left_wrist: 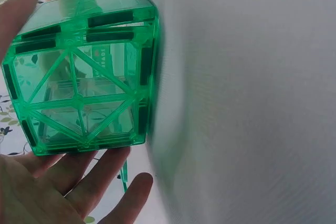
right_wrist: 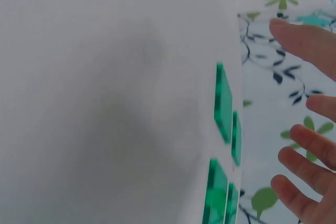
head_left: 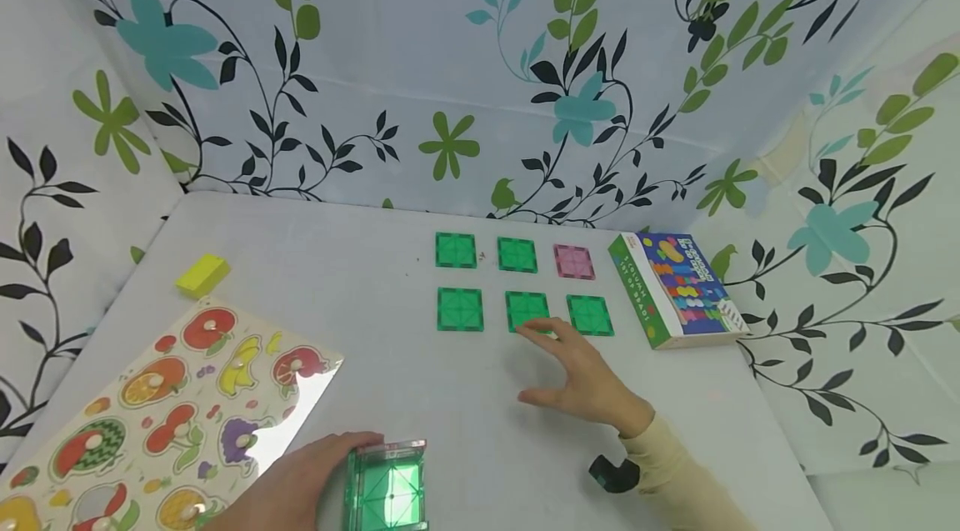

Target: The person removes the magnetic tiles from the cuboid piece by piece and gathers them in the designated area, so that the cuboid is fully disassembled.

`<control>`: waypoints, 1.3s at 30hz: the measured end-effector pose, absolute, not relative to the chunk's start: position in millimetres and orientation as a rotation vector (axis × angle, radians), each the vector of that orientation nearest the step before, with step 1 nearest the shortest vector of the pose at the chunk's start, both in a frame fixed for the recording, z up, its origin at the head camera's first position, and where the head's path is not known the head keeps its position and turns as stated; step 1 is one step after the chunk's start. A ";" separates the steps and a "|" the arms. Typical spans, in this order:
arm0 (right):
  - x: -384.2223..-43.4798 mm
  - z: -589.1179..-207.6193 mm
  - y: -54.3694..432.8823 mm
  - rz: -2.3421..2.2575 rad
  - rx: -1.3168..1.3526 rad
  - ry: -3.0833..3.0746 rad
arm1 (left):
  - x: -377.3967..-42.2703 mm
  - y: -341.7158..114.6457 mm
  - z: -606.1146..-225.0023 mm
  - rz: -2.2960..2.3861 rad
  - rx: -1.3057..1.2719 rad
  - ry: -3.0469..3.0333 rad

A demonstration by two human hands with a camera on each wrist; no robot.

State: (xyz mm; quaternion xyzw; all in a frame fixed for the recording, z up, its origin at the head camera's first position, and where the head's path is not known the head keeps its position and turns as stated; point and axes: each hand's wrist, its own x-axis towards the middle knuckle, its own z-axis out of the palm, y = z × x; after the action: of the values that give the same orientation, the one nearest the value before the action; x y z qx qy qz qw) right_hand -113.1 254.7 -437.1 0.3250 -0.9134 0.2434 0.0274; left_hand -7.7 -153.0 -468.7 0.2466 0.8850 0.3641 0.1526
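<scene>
A box built of clear green magnetic tiles [head_left: 390, 488] stands on the table at the bottom of the head view. My left hand [head_left: 300, 477] is at its left side; in the left wrist view the fingers [left_wrist: 100, 182] extend along its far side, with the thumb apart at upper left. My right hand [head_left: 581, 381] hovers above the table, fingers spread and holding nothing. In the head view its fingertips overlap the middle front green tile [head_left: 525, 308], but the right wrist view shows them apart from the tiles. Around it lie several green tiles [head_left: 460, 310] and one pink tile [head_left: 574, 262].
A fruit peg puzzle board [head_left: 258, 406] lies at the left, glare on its right edge. Beyond it sits a yellow block [head_left: 202, 275]. A colourful game box [head_left: 678, 289] lies at the right of the tiles. Patterned cloth [head_left: 375, 72] hangs behind the white table [head_left: 337, 264].
</scene>
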 end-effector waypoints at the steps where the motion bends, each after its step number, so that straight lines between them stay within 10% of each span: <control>1: -107.5 -436.8 245.7 0.776 1.049 -2.787 | -7.6 -153.3 -466.8 1.062 0.684 2.512; 15: -38.1 -440.5 151.7 0.842 1.747 -2.378 | -1.0 -156.6 -459.5 1.163 0.748 2.598; 39: -16.8 -459.7 115.7 0.797 1.941 -2.209 | -4.5 -152.8 -474.2 1.458 1.053 2.451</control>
State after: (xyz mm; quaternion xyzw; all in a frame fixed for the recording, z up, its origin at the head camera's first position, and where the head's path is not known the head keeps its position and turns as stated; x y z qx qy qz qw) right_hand -16.8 115.7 -459.7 0.6363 -0.7243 0.2613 0.0473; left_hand -4.5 -152.8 -474.2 0.3459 0.8053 0.4789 0.0508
